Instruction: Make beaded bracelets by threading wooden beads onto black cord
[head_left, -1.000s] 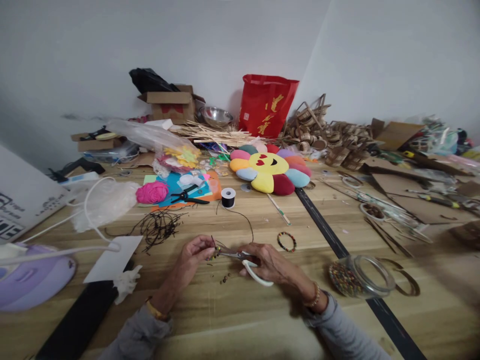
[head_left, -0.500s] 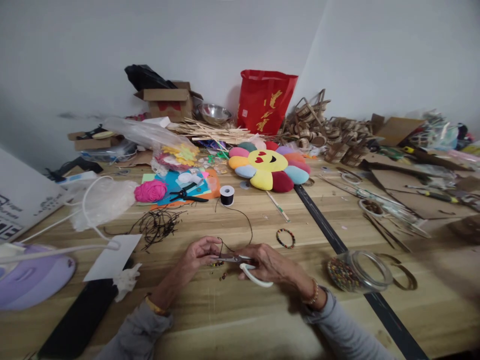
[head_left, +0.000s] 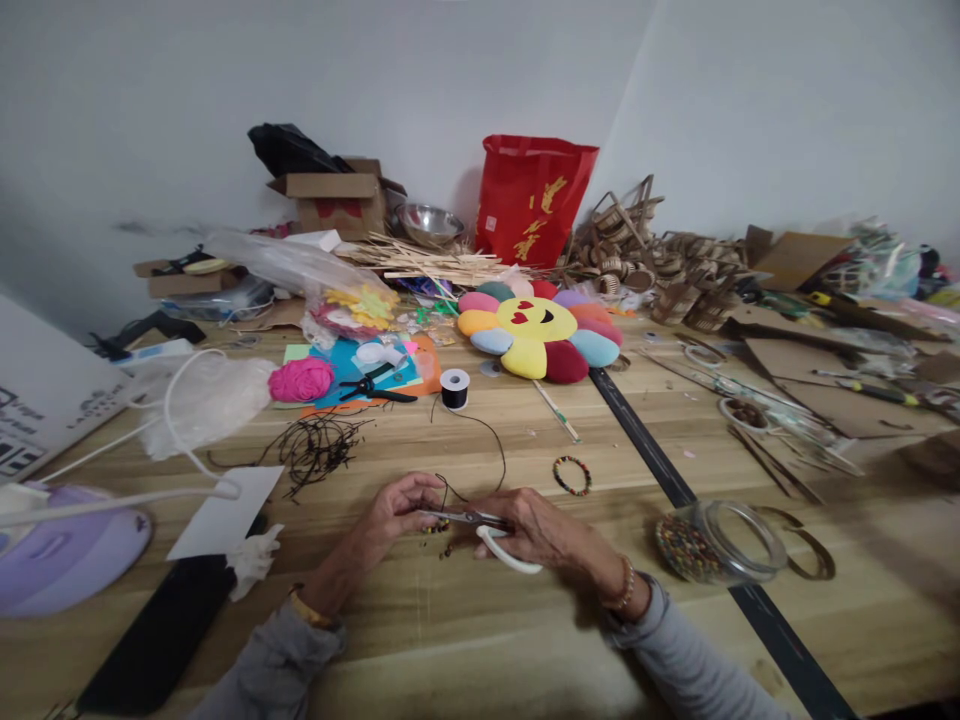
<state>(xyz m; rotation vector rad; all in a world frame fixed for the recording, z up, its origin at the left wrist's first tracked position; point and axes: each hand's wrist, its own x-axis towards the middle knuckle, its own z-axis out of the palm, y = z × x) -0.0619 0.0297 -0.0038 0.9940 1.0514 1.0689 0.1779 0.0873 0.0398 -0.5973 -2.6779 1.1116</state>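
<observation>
My right hand (head_left: 525, 525) grips a pair of scissors (head_left: 510, 553) with white handles, its blades pointing left. Thumb and fingers of my left hand (head_left: 405, 505) pinch black cord (head_left: 442, 490) right at the blade tips. Small coloured beads (head_left: 436, 527) hang or lie just below the blades; I cannot tell whether all are strung. A couple of loose beads (head_left: 446, 551) rest on the wood. The cord loops back toward a white spool of black cord (head_left: 454, 390). Right of my hands lies a beaded bracelet (head_left: 571, 476).
At the right, a clear jar (head_left: 716, 543) of beads lies tipped beside a dark strip (head_left: 637, 435). A flower cushion (head_left: 538, 332), pliers (head_left: 375, 390) and tangled black cord (head_left: 319, 448) lie farther back. A black phone-like slab (head_left: 161, 635) is at lower left.
The scissors have shifted slightly, with the blades a little more open and the handle moved slightly left. My left hand stays almost in place.
</observation>
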